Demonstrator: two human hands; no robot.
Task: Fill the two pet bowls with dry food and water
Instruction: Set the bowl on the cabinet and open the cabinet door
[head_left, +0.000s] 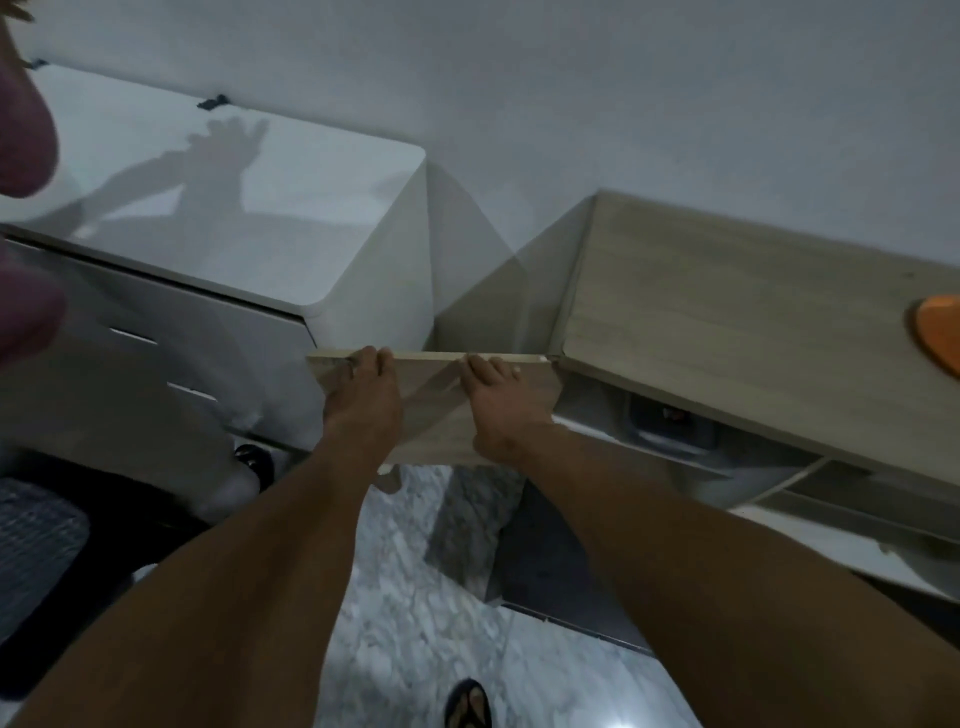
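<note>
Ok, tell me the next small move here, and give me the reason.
Probably release the right hand and reach into the opening under the wooden top. The cabinet door already stands swung out, with the left hand and the right hand both gripping its top edge. Neither hand holds a bowl or food. A grey object shows dimly inside, too dark to identify.

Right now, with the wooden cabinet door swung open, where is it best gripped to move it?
By its thin top edge, from above, near the free left end: the door is a flat panel with no handle in view, seemingly hinged on the cabinet at right. The left hand and right hand both hook fingers over that edge.
</note>
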